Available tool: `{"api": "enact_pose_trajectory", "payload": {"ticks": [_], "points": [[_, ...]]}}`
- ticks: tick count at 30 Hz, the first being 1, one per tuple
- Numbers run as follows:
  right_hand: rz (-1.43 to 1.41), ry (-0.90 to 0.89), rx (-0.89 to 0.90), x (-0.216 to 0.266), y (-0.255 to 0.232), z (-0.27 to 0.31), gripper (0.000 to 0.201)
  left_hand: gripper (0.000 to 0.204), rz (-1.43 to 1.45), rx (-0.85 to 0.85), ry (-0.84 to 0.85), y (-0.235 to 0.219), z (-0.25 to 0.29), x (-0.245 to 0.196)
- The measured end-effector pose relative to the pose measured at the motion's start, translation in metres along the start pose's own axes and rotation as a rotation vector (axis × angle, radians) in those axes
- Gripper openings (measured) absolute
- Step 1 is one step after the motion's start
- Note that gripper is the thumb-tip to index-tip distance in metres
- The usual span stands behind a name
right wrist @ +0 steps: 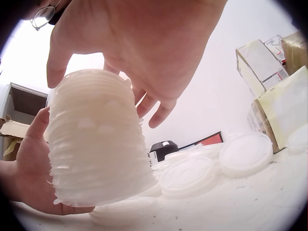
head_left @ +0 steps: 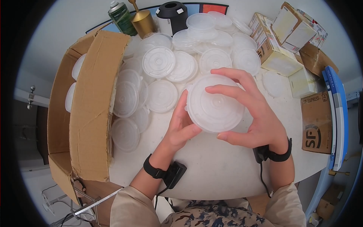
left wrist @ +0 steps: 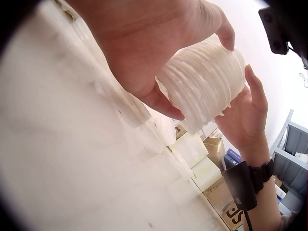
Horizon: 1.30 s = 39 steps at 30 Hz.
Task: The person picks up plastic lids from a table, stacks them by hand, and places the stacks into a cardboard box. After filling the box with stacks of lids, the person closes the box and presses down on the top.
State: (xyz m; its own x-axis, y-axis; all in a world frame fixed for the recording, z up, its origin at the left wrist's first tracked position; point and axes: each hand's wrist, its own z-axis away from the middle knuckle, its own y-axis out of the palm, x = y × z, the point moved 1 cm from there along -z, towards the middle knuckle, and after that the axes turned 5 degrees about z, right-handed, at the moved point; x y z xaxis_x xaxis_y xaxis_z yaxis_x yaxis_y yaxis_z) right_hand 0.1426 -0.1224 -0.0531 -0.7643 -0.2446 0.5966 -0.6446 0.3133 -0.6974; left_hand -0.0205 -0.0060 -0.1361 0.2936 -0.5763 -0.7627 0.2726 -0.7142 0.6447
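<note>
The nearly upright lid stack [head_left: 212,111] is gripped by left hand [head_left: 178,128] at eight o'clock, right hand [head_left: 261,118] at four.

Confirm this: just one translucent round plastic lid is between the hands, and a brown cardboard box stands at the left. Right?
Not one: between left hand and right hand is a tall stack of such lids, as the right wrist view shows.

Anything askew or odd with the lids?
Slightly: the stack of lids between the left hand and right hand has an uneven side, small tabs jutting at different spots. On the table, loose lids overlap untidily.
</note>
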Motion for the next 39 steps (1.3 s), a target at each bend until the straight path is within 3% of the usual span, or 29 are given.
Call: {"api": "enact_pose_trajectory", "payload": {"ticks": [39], "points": [[-0.102,-0.002,-0.02,-0.0017,0.0036,-0.0001,0.063,0.098,-0.046,-0.028,-0.001,0.003,-0.0002,-0.0035]]}}
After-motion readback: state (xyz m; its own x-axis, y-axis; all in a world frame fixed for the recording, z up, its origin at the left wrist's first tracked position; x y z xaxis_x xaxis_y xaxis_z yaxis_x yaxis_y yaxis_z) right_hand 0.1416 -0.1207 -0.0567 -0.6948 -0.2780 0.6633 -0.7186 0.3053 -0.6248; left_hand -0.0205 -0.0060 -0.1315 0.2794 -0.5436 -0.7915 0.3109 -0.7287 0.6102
